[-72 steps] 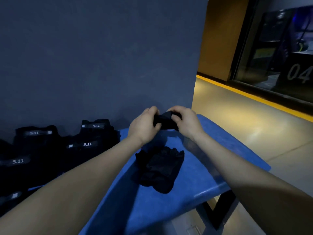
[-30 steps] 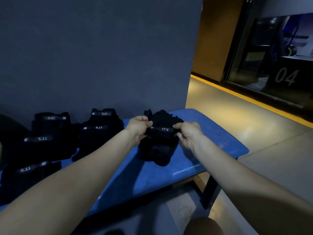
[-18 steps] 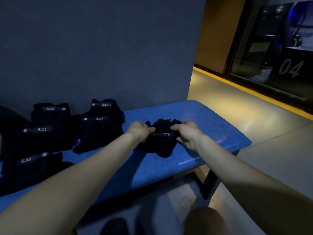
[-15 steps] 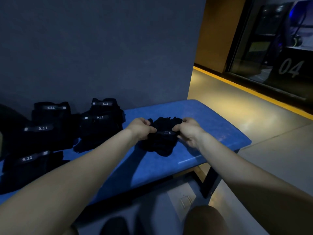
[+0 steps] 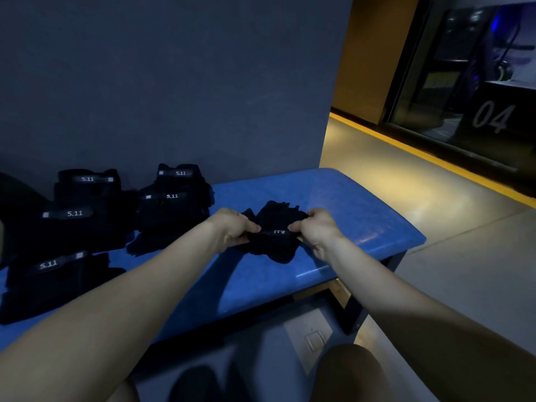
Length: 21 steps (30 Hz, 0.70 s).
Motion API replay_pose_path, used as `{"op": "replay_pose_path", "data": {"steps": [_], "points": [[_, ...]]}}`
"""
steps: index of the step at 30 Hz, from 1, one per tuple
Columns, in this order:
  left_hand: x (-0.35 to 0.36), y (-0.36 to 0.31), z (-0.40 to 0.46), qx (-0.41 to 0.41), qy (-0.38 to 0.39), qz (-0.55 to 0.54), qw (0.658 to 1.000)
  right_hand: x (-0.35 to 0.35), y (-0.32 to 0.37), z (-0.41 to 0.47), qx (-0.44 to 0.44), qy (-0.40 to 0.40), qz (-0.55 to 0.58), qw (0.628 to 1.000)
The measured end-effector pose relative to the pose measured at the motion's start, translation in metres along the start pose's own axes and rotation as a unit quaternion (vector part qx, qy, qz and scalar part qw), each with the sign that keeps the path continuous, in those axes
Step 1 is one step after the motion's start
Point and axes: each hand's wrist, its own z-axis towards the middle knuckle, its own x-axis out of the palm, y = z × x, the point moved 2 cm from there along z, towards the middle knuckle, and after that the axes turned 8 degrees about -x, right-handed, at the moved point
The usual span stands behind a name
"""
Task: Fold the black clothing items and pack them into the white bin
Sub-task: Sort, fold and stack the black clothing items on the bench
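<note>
A black glove bundle (image 5: 275, 227) with a small white "5.11" label lies on the blue bench (image 5: 333, 198). My left hand (image 5: 232, 227) pinches its left side and my right hand (image 5: 314, 227) pinches its right side, at the labelled strap. Several other black items with "5.11" labels (image 5: 171, 198) are stacked on the bench to the left, near the wall. No white bin is in view.
A dark grey wall (image 5: 174, 82) stands right behind the bench. The bench's right end (image 5: 412, 236) drops to a polished floor with a yellow stripe (image 5: 435, 161). A dark glass front marked "04" (image 5: 490, 117) is at the far right. My knees show at the bottom.
Both hands brought the held glove down from the air onto the other glove on the bench. They now grip the stacked pair at the strap. The camera has tilted down.
</note>
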Motion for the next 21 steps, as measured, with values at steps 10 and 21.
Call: {"op": "replay_pose_path", "data": {"steps": [10,21], "points": [[-0.004,0.006,-0.001,0.254,-0.126,0.312,0.907,-0.006,-0.002,-0.002,-0.083,0.009,-0.274,0.958],[-0.005,0.02,-0.012,0.319,-0.013,0.452,0.833,-0.003,0.001,-0.026,-0.23,0.162,-0.418,0.864]]}}
